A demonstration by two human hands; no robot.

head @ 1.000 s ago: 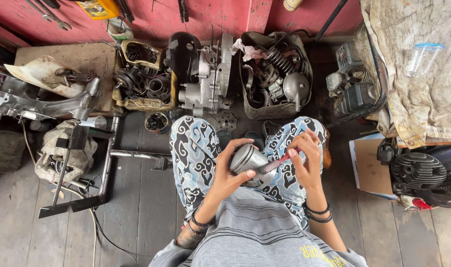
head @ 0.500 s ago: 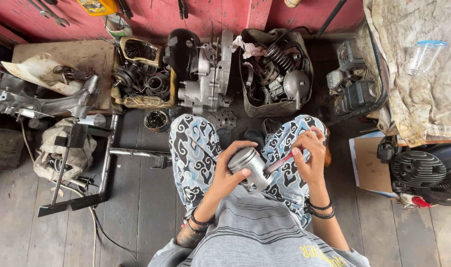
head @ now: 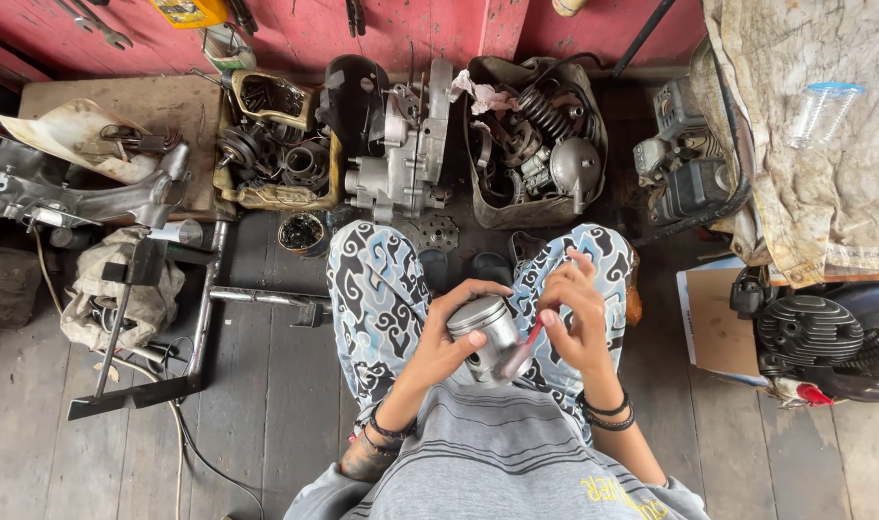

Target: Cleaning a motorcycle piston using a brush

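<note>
While the left hand (head: 438, 345) cups a dull grey metal piston (head: 488, 337) w/ fingers curled round its smooth cylindrical skirt, the right hand (head: 576, 316) pinches a thin red-handled tool (head: 526, 345) against the piston's side, fingers mostly closed. Piston sits above the lap, btwn knees in blue-white patterned trousers (head: 377, 294). Ahead on the worn grey plank floor (head: 257, 385): a cast-aluminium engine casing (head: 401, 164), a tray of greasy round parts (head: 276, 159), and a bag w/ a coil spring (head: 541, 111).
</note>
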